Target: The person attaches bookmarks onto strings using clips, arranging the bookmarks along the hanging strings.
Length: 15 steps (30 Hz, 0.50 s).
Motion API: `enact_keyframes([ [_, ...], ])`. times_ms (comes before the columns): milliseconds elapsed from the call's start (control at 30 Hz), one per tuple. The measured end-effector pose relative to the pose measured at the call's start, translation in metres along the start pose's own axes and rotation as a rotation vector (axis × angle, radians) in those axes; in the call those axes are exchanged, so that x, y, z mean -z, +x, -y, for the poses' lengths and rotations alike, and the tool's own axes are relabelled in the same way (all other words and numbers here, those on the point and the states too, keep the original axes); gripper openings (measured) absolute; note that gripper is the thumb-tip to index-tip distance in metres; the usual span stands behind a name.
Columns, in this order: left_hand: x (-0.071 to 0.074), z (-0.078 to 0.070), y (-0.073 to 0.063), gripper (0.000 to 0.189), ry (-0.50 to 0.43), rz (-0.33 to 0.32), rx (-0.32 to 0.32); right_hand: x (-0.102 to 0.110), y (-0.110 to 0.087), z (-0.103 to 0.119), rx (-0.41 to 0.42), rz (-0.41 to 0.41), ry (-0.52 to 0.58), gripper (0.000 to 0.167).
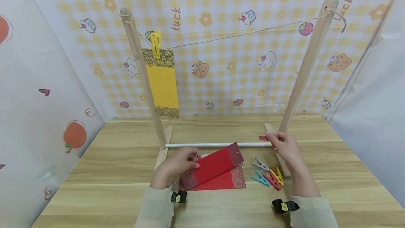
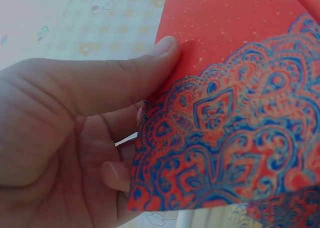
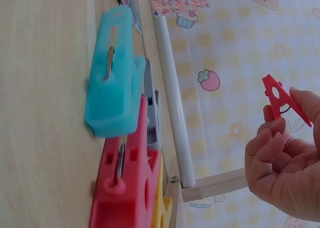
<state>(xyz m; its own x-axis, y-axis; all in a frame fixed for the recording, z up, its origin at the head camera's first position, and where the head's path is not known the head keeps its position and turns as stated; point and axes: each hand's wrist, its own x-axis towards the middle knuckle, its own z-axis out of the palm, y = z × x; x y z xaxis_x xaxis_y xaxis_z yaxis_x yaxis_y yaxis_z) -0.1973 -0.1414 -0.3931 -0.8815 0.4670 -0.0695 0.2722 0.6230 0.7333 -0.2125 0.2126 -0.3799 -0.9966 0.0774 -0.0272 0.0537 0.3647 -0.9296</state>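
Between thumb and fingers, my left hand (image 1: 182,161) pinches the left edge of a red envelope (image 1: 213,166) with dark patterned ends. In the left wrist view its blue-and-red lace pattern (image 2: 215,138) shows close up. Under it lies another red envelope (image 1: 221,181) on the table. My right hand (image 1: 286,147) pinches a red clothespin (image 3: 281,100), raised near the foot of the right post. Left of and below that hand lie several clothespins: a grey one (image 1: 260,165), a blue one (image 1: 261,178), a pink-red one (image 1: 272,180) and a yellow one (image 1: 278,177).
Two wooden posts (image 1: 143,69) carry a thin string (image 1: 234,37), with a white rod (image 1: 218,145) joining them low down. A yellow envelope (image 1: 162,87) hangs at the string's left end from a yellow clothespin (image 1: 156,45). Behind stands a checked cloth (image 1: 221,80).
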Motion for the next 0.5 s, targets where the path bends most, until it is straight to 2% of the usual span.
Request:
enact_keyframes([
  [233,0.008,-0.005,-0.005,0.008,-0.019,-0.028,-0.047,-0.006,0.0,0.005,-0.002,0.01,0.062,0.043],
  [400,0.014,-0.009,-0.01,0.005,-0.051,-0.053,-0.067,-0.009,-0.001,0.01,-0.02,0.029,0.185,0.024],
  [500,0.018,-0.011,-0.013,0.005,-0.049,-0.082,-0.08,-0.01,-0.002,0.013,-0.018,0.025,0.223,0.018],
])
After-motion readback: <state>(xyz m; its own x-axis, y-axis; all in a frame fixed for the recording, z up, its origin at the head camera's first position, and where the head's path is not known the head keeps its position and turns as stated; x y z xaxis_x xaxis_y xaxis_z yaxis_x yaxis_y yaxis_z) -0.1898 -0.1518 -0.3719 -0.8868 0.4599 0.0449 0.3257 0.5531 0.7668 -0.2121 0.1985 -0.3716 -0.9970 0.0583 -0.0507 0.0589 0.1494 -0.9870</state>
